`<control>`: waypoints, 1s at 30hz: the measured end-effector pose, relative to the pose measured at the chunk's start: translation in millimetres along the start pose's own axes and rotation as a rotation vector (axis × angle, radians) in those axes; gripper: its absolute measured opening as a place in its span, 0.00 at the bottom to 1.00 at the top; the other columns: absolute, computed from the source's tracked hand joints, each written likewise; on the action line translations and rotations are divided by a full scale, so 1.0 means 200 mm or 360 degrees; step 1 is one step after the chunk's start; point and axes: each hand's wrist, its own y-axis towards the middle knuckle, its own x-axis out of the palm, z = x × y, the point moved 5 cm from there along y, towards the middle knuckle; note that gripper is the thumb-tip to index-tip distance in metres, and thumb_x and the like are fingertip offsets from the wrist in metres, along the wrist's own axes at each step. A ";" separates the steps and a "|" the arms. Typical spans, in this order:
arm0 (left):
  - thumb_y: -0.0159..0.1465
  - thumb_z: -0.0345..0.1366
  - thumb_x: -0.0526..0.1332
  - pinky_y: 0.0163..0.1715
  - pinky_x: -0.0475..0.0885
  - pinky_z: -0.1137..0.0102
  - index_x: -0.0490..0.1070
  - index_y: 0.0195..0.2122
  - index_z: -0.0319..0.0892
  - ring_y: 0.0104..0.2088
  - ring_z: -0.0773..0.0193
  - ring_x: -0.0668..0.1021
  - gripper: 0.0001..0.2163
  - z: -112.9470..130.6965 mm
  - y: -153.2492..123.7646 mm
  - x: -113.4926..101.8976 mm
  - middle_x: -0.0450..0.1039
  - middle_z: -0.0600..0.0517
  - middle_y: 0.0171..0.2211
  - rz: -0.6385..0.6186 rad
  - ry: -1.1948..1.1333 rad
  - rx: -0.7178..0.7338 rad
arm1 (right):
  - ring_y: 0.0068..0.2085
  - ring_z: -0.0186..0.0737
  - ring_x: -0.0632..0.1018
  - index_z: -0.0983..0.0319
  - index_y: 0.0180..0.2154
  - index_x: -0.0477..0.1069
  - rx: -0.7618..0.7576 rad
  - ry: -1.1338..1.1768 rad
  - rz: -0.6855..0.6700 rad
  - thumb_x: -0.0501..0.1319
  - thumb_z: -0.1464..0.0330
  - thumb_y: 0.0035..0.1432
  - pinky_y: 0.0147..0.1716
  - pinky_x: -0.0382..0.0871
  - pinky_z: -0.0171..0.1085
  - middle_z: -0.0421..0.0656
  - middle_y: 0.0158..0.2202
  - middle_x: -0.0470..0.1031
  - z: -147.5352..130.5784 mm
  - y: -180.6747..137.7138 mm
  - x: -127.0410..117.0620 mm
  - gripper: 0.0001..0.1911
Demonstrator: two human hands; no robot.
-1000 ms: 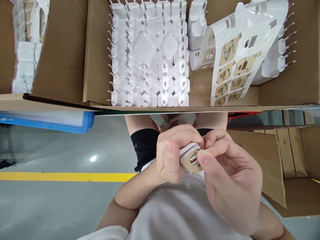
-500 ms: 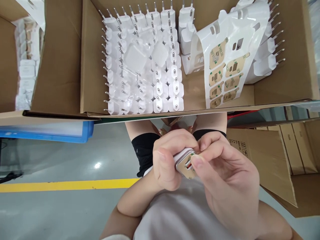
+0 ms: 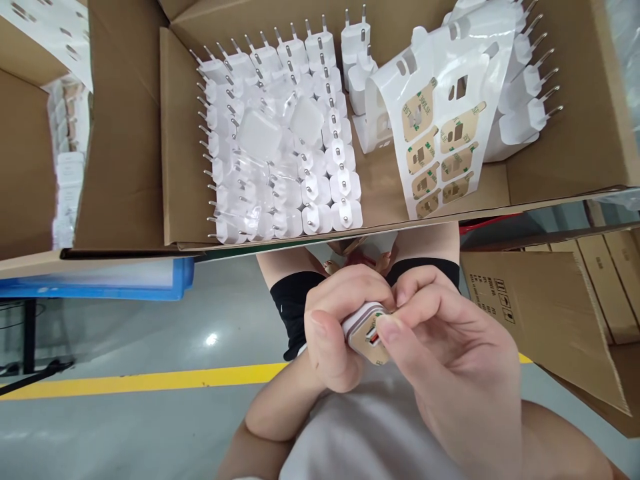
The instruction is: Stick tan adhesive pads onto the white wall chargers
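Note:
My left hand (image 3: 333, 327) is closed around a white USB charger (image 3: 354, 319), its port end turned toward me. A tan adhesive sticker (image 3: 367, 343) with green print covers that end, and the USB slot shows through its cutout. My right hand (image 3: 450, 360) pinches at the sticker's edge beside the slot, thumb over forefinger. What exactly lies between those fingertips is partly hidden. Above the hands, a white backing sheet (image 3: 440, 113) bearing several more tan stickers leans in a cardboard box (image 3: 385, 193).
Many white plug chargers (image 3: 345, 183) stand in rows in the box, pins up, some under clear plastic. More plugs (image 3: 520, 127) lie behind the sheet. At left are a second carton (image 3: 30, 153) and a blue-edged bin (image 3: 180, 277). A brown carton (image 3: 540, 320) stands low at right.
The camera view has shifted slightly, so the boxes sit a little differently in frame. Both hands keep nearly the same hold on the charger and sticker edge.

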 end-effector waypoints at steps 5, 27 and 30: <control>0.80 0.60 0.42 0.27 0.72 0.63 0.72 0.33 0.43 0.26 0.60 0.74 0.32 0.05 -0.01 0.01 0.70 0.50 0.27 0.0053 -0.0021 -0.0065 | 0.32 0.31 0.77 0.59 0.23 0.77 -0.0025 -0.0028 0.0013 0.73 0.75 0.55 0.33 0.74 0.33 0.37 0.29 0.72 -0.04 0.04 0.01 0.11; 0.67 0.51 0.65 0.31 0.74 0.61 0.76 0.32 0.43 0.28 0.59 0.74 0.16 0.02 -0.02 0.01 0.73 0.50 0.28 0.0085 -0.0193 -0.0146 | 0.34 0.34 0.78 0.58 0.24 0.76 0.0007 -0.0106 -0.0015 0.72 0.76 0.55 0.35 0.75 0.34 0.38 0.30 0.73 -0.06 0.03 -0.01 0.12; 0.66 0.49 0.65 0.30 0.73 0.61 0.76 0.32 0.43 0.27 0.59 0.74 0.14 0.01 -0.02 0.02 0.73 0.50 0.28 0.0124 -0.0182 -0.0107 | 0.35 0.35 0.77 0.58 0.25 0.76 0.0012 -0.0104 -0.0010 0.72 0.76 0.56 0.36 0.75 0.36 0.37 0.30 0.73 -0.05 0.03 -0.01 0.12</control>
